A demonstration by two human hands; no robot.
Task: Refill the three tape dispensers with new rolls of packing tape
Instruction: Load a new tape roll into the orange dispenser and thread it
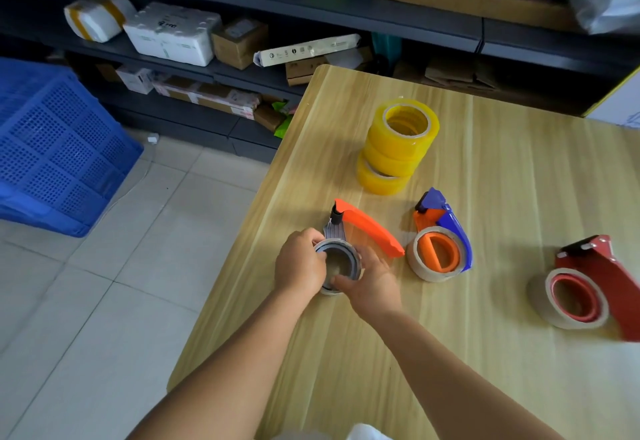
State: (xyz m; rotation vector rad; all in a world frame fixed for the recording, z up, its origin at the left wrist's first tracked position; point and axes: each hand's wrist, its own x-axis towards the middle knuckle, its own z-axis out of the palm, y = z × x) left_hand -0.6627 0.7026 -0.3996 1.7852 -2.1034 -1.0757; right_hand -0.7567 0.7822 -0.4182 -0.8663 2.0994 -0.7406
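Observation:
Three tape dispensers lie on the wooden table. The leftmost, grey with an orange handle, lies near the table's left edge; its grey hub carries a nearly used-up roll. My left hand grips the roll's left side and my right hand grips its right side. A blue and orange dispenser with an empty cardboard core lies to the right. A red dispenser with a cardboard core lies at the far right. Three new yellow tape rolls stand stacked behind the dispensers.
A blue plastic crate leans on the tiled floor at the left. Dark shelves with cardboard boxes and parcels run along the back. A white object shows at the bottom edge.

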